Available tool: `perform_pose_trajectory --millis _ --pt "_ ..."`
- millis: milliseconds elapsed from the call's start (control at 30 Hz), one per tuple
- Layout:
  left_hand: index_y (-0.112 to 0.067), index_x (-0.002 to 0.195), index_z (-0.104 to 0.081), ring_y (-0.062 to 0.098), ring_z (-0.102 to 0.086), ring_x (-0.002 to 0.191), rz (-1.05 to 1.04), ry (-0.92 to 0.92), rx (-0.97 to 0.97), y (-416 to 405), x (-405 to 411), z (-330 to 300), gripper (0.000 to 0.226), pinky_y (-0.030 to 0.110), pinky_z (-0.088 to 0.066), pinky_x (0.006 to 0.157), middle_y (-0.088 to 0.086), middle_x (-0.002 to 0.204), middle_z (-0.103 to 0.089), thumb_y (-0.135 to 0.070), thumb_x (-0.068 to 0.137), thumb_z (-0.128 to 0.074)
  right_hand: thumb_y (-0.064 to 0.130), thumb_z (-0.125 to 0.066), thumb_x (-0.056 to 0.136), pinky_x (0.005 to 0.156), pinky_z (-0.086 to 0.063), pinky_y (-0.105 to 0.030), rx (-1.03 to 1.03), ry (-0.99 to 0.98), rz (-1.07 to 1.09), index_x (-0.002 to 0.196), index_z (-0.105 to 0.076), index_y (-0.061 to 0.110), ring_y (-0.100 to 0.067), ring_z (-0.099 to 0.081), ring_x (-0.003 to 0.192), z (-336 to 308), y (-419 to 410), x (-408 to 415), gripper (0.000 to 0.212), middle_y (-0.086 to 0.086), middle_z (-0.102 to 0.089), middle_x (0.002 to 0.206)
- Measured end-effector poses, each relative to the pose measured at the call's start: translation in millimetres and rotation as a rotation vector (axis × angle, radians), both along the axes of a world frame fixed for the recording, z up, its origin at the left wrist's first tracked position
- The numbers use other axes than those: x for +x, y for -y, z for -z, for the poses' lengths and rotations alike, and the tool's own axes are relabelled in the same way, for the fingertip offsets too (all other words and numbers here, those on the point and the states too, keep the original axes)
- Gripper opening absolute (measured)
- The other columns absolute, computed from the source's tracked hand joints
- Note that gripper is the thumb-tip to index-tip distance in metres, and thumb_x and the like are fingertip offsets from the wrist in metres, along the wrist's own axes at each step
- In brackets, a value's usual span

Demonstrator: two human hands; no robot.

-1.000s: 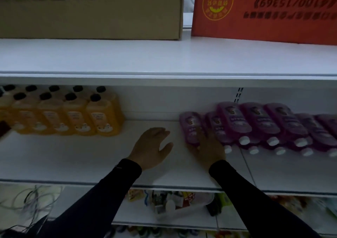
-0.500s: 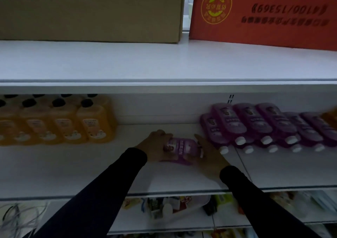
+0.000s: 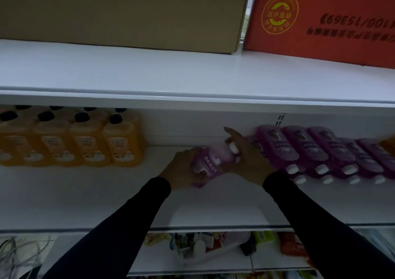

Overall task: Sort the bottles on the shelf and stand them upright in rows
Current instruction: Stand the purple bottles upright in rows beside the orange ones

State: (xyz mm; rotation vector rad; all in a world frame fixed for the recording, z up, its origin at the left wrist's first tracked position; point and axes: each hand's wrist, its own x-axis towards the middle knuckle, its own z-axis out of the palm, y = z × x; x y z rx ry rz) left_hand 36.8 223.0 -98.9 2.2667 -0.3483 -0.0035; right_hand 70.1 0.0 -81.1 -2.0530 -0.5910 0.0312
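A purple bottle (image 3: 210,161) with a white cap is tilted, cap up and to the right, in the middle of the white shelf (image 3: 106,193). My left hand (image 3: 181,171) grips its lower end. My right hand (image 3: 248,159) holds its cap end, index finger pointing up and to the left. To the right, several purple bottles (image 3: 299,150) lie on their sides, white caps toward me. On the left, several orange bottles (image 3: 89,144) with black caps stand upright in rows.
The shelf above (image 3: 192,73) carries a brown cardboard box (image 3: 128,15) and a red box (image 3: 320,19) and hangs low over the bottles. A lower shelf holds mixed packets (image 3: 203,244) and loose cables (image 3: 19,255) at the left.
My right hand pulled one purple bottle out of the lying group, my left hand closed on it, and both hands have tipped it from lying flat toward upright.
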Motion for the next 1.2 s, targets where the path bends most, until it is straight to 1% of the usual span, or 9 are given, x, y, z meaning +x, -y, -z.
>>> perform_pose_trajectory --millis 100,200,333,433,533,600,733,1000,1200 --pt "-0.028 0.111 -0.052 -0.006 -0.06 0.084 -0.168 -0.043 -0.196 -1.5 -4.6 13.8 0.077 0.014 -0.047 0.072 -0.012 0.101 -0.066 -0.052 0.044 -0.081 0.024 -0.087 0.067 0.096 -0.047 -0.021 0.137 -0.026 0.027 0.129 -0.035 0.058 -0.005 -0.055 0.116 1.1 -19.4 1.3 0.089 0.012 -0.051 0.127" --pt "-0.029 0.111 -0.045 -0.009 -0.058 0.083 -0.291 -0.055 -0.287 4.0 -8.0 30.1 0.071 0.013 -0.047 0.069 -0.016 0.098 -0.063 -0.038 0.057 -0.09 0.023 -0.087 0.067 0.088 -0.052 -0.025 0.154 -0.052 0.053 0.131 -0.041 0.037 -0.014 -0.06 0.107 8.2 -41.2 0.2 0.08 0.005 -0.054 0.126" --pt "-0.028 0.12 -0.038 0.002 -0.06 0.094 -0.276 -0.06 -0.352 7.9 -8.3 39.9 0.076 0.004 -0.043 0.072 -0.013 0.107 -0.06 -0.028 0.064 -0.089 0.038 -0.087 0.063 0.079 -0.046 -0.01 0.02 0.015 0.041 0.115 -0.04 0.052 0.005 -0.058 0.093 17.1 -53.5 -3.3 0.071 0.021 -0.058 0.109" --pt "-0.017 0.135 -0.041 0.016 -0.056 0.116 -0.191 -0.008 -0.17 -7.3 -9.4 42.0 0.075 0.013 -0.042 0.092 -0.001 0.127 -0.058 -0.04 0.074 -0.079 0.04 -0.078 0.068 0.078 -0.038 -0.001 -0.015 0.072 0.025 0.126 -0.037 0.047 0.009 -0.053 0.095 19.9 -57.6 3.5 0.072 0.026 -0.055 0.11" --pt "-0.01 0.151 -0.024 0.025 -0.027 0.142 -0.271 -0.002 0.399 -28.6 -18.6 56.0 0.087 0.03 -0.016 0.115 0.012 0.154 -0.031 -0.062 0.087 -0.053 0.023 -0.079 0.076 0.093 -0.043 -0.022 -0.062 0.114 0.06 0.142 -0.036 0.025 -0.013 -0.051 0.109 24.8 -62.2 17.2 0.078 -0.002 -0.049 0.125" --pt "-0.014 0.154 -0.017 0.023 -0.011 0.147 -0.302 -0.048 0.561 -37.1 -25.6 70.0 0.089 0.035 -0.003 0.118 0.009 0.161 -0.015 -0.072 0.088 -0.035 0.02 -0.078 0.079 0.092 -0.045 -0.029 -0.108 0.13 0.119 0.147 -0.032 0.023 -0.018 -0.051 0.102 25.7 -65.2 27.3 0.082 -0.007 -0.042 0.12" --pt "-0.019 0.155 -0.008 0.02 0.002 0.148 -0.274 -0.067 0.621 -38.8 -29.5 81.5 0.092 0.036 0.006 0.118 0.003 0.163 0.0 -0.078 0.086 -0.019 0.019 -0.074 0.081 0.09 -0.046 -0.034 -0.166 0.18 0.15 0.15 -0.029 0.018 -0.027 -0.055 0.093 20.2 -69.1 50.5 0.082 -0.013 -0.043 0.117" --pt "-0.02 0.155 -0.008 0.02 0.002 0.149 -0.287 -0.057 0.633 -38.9 -30.9 77.9 0.091 0.036 0.005 0.119 0.003 0.163 0.001 -0.078 0.086 -0.022 0.015 -0.075 0.079 0.102 -0.041 -0.054 -0.211 0.23 0.181 0.137 -0.045 -0.002 -0.045 -0.048 0.122 15.8 -80.9 77.5 0.067 -0.028 -0.042 0.135" --pt "-0.02 0.155 -0.008 0.02 0.003 0.149 -0.282 -0.065 0.636 -39.1 -30.1 77.8 0.091 0.036 0.005 0.119 0.003 0.163 0.001 -0.078 0.086 -0.023 0.016 -0.072 0.083 0.105 -0.04 -0.048 -0.175 0.134 0.15 0.147 -0.03 0.004 -0.04 -0.045 0.128 20.5 -78.9 79.7 0.077 -0.024 -0.035 0.142"
